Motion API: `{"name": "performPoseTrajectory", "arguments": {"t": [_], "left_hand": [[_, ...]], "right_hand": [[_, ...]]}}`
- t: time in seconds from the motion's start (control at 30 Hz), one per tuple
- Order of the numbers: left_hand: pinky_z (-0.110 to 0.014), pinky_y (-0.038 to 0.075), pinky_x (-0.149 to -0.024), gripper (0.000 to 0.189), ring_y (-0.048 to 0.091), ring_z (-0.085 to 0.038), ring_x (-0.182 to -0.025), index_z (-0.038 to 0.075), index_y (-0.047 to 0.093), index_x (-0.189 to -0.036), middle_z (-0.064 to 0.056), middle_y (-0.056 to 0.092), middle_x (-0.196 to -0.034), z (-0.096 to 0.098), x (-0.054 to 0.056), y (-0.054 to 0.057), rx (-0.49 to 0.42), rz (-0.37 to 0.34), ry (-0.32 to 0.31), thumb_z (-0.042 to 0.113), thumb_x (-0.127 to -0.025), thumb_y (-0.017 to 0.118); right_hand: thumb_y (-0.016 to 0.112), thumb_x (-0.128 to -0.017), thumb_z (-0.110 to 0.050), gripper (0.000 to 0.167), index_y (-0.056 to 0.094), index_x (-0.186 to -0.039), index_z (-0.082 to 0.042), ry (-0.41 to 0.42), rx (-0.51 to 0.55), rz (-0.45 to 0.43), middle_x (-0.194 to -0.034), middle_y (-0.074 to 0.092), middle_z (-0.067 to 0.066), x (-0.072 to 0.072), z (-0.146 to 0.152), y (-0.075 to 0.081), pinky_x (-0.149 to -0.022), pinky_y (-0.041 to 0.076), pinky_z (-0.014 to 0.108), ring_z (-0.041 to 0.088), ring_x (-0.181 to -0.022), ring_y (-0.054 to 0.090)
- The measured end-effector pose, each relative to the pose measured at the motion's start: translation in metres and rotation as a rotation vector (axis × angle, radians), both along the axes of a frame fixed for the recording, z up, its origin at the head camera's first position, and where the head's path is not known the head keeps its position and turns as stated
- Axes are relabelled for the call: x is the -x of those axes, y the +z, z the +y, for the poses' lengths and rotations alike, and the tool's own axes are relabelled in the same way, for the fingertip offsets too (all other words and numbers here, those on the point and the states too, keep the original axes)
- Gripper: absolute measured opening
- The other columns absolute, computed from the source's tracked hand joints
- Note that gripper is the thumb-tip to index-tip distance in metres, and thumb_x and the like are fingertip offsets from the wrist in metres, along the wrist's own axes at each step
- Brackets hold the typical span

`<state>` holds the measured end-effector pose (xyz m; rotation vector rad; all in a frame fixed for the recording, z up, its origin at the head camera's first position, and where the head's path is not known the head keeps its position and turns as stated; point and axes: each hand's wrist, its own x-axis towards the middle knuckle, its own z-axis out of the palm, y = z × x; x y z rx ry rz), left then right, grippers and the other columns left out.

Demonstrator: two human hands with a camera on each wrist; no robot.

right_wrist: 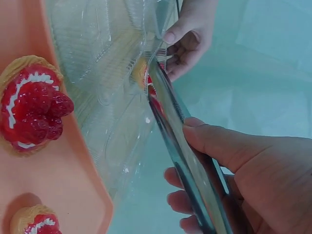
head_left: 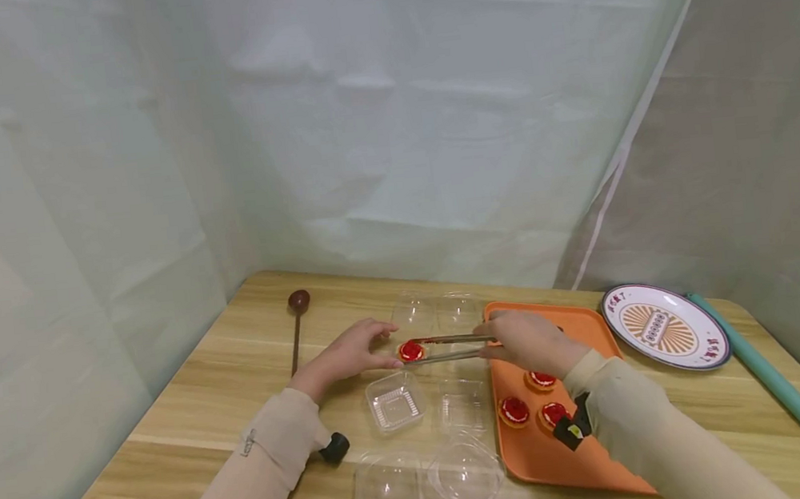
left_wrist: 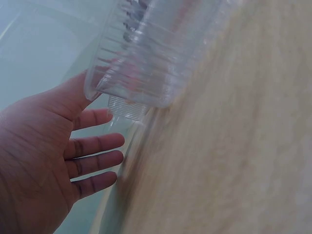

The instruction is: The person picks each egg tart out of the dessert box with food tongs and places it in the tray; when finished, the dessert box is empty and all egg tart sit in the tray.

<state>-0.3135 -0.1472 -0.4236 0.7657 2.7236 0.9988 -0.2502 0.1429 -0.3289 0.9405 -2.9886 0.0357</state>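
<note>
A pair of metal tongs [head_left: 453, 349] is gripped by my right hand [head_left: 528, 339], with thumb on one arm and fingers on the other. Their tips lie at a small red-topped tart [head_left: 411, 351] in a clear plastic container at the back left. In the right wrist view the tart [right_wrist: 140, 73] shows partly behind the tongs [right_wrist: 183, 146]. My left hand [head_left: 352, 354] is at that container's left side, thumb and forefinger spread. The left wrist view shows extended fingers beside the clear container [left_wrist: 141, 73]; how firmly they touch it I cannot tell.
Several tarts [head_left: 514, 411] lie on an orange tray [head_left: 566, 466] under my right forearm. Other clear containers [head_left: 395, 402] stand nearer, with open lids [head_left: 387, 492]. A dark spoon [head_left: 296, 324] lies left; a patterned plate [head_left: 695, 309] and a green roll [head_left: 766, 367] lie right.
</note>
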Motion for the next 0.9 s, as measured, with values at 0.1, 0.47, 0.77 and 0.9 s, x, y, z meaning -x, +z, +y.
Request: {"name": "performPoseTrajectory", "arguments": {"t": [0.1, 0.47, 0.77, 0.9], "left_hand": [[-0.049, 0.04, -0.109, 0.073, 0.051, -0.029, -0.125, 0.013, 0.05, -0.138, -0.011, 0.056, -0.132, 0.0, -0.001, 0.0, -0.001, -0.002, 0.01, 0.043, -0.078, 0.077], [-0.049, 0.041, -0.108, 0.073, 0.052, -0.03, -0.123, 0.011, 0.051, -0.137, -0.012, 0.057, -0.13, 0.001, -0.002, 0.001, -0.002, 0.014, 0.008, 0.043, -0.077, 0.077], [-0.05, 0.041, -0.107, 0.075, 0.052, -0.03, -0.123, 0.011, 0.051, -0.138, -0.012, 0.057, -0.13, 0.001, -0.002, 0.001, 0.006, 0.021, 0.003, 0.045, -0.076, 0.077], [-0.049, 0.041, -0.108, 0.075, 0.052, -0.029, -0.124, 0.012, 0.051, -0.137, -0.012, 0.057, -0.13, 0.001, -0.002, 0.001, 0.008, 0.02, 0.013, 0.045, -0.076, 0.077]], "right_hand": [[0.07, -0.087, -0.026, 0.031, 0.071, -0.113, -0.01, -0.011, 0.011, 0.007, -0.09, 0.066, 0.004, 0.0, 0.0, -0.001, -0.061, 0.052, 0.027, 0.009, -0.069, 0.058], [0.07, -0.087, -0.024, 0.029, 0.071, -0.112, -0.01, -0.001, 0.076, 0.05, -0.084, 0.061, 0.0, -0.008, 0.008, -0.005, -0.057, 0.043, 0.021, 0.006, -0.066, 0.052], [0.068, -0.089, -0.026, 0.033, 0.069, -0.118, -0.012, -0.032, 0.12, 0.07, -0.09, 0.063, -0.001, -0.017, 0.014, -0.002, -0.059, 0.043, 0.02, 0.006, -0.068, 0.051], [0.067, -0.09, -0.027, 0.034, 0.067, -0.12, -0.014, -0.06, 0.144, 0.062, -0.095, 0.064, 0.0, -0.021, 0.017, 0.001, -0.06, 0.046, 0.022, 0.007, -0.072, 0.055]]}}
